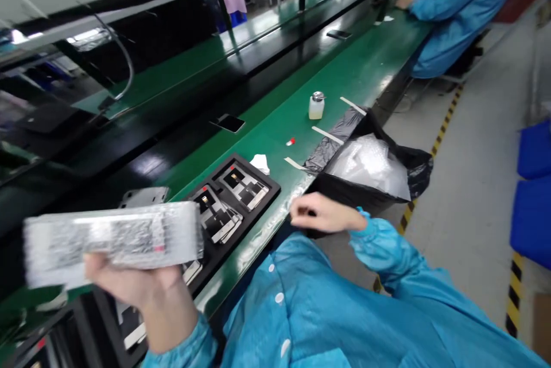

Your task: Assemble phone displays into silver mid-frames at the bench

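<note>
My left hand [138,287] holds a clear bubble-wrap package [124,239] at the lower left, with dark parts showing through the wrap. My right hand [321,213] is curled with fingers together near the table's front edge, beside a black plastic bag [353,184]; whether it holds anything is hidden. Below and right of the package lies a black foam tray [258,213], its slots holding flat device parts [245,184] with red marks.
The bag holds crumpled bubble wrap [374,164] and is taped to the green table [288,109]. A small bottle [316,107] and white paper [260,163] stand near. Phones [231,123] lie on the dark belt. A person in blue [465,6] sits farther right.
</note>
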A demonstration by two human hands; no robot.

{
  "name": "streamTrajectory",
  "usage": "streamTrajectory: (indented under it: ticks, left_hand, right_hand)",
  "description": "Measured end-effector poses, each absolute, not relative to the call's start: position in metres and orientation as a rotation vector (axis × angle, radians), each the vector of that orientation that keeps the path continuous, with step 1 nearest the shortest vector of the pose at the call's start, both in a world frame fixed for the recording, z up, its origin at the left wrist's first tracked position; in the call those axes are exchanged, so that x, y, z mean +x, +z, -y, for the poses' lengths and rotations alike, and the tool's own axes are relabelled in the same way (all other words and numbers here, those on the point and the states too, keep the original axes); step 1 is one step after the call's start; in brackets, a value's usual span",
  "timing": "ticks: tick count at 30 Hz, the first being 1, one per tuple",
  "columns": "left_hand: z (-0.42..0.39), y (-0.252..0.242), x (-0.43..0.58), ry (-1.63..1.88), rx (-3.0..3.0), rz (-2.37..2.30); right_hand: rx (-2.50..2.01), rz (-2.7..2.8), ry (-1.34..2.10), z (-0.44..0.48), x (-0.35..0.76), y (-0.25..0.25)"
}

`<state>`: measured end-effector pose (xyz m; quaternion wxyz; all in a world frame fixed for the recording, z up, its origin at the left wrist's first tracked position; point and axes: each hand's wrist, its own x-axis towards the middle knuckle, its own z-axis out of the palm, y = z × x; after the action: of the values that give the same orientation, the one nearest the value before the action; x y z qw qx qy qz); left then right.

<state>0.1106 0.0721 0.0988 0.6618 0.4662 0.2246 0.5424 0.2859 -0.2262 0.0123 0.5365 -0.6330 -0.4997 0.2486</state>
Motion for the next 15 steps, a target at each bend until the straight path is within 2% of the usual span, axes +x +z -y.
streamTrajectory:
  ticks: [3,4,10,15]
  left_hand:
    - [-0.079,0.101,0.113,1.090,1.188,-0.374]
    - [-0.078,0.097,0.115,1.067,1.183,-0.378]
    - [-0.071,0.055,0.123,1.040,1.074,-0.502]
    - [-0.077,0.038,0.131,0.973,1.131,-0.509]
  right_hand:
    - [-1.890,0.405,-0.061,0.278,0.345,-0.012]
    - [-1.946,0.244,-0.158,0.293,0.364,-0.020]
    - [-2.096,-0.083,-0.344,0.324,0.404,-0.063]
    - [-2.003,0.149,-0.423,0.267,0.397,-0.055]
